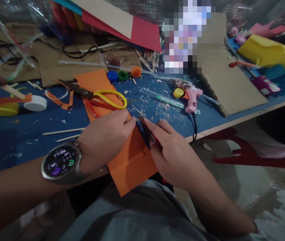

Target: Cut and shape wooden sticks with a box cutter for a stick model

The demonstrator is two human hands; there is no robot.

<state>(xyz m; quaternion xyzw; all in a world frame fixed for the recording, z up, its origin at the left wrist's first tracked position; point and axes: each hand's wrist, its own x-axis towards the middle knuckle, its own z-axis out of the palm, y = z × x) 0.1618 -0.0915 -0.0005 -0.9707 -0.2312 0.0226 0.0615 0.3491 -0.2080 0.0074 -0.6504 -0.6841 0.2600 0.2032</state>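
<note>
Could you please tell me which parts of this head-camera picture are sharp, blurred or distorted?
Head view: the hands, left and right, the orange paper and scissors are fairly sharp; the edges smear and bend, so the table edge curves; a pixelated block hides part of the back; the light is even, without hard glare.

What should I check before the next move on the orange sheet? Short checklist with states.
1. Left hand pressing on orange sheet: ok.
2. Right hand gripping a thin dark tool at the sheet's edge: ok; tool type cannot tell.
3. Sheet fully on blue table: not ok, it overhangs the edge.
4. Scissors lying apart from both hands: ok.
5. Glue gun away from fingers: ok; whether hot, cannot tell.
</note>
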